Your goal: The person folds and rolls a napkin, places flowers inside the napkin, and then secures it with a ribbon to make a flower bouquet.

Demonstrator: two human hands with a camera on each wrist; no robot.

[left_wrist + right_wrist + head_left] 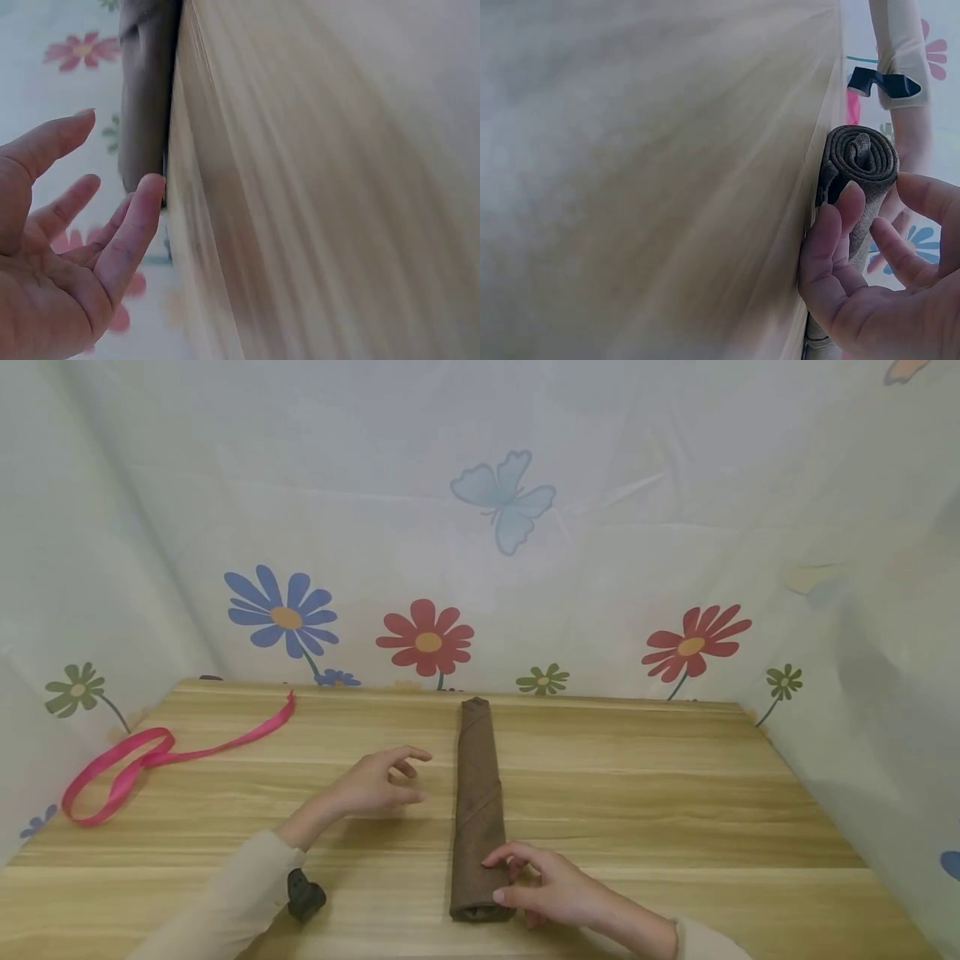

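Note:
A rolled-up brown cloth (477,810) lies lengthwise in the middle of the wooden table, its spiral end facing me. In the right wrist view, the layers of the rolled cloth (860,154) show at that end. My right hand (551,885) holds the roll's near end from the right, thumb and a fingertip at its upper surface, other fingers (826,240) low along its side. To the left of the roll, my left hand (382,781) hovers over the table with fingers loosely bent. The left hand (67,277) holds nothing.
A pink ribbon (225,745) lies loosely looped on the table's left side. A black device (305,895) is at the left wrist. Behind the wooden table (660,793) hangs a pale curtain (615,552) printed with flowers and a butterfly.

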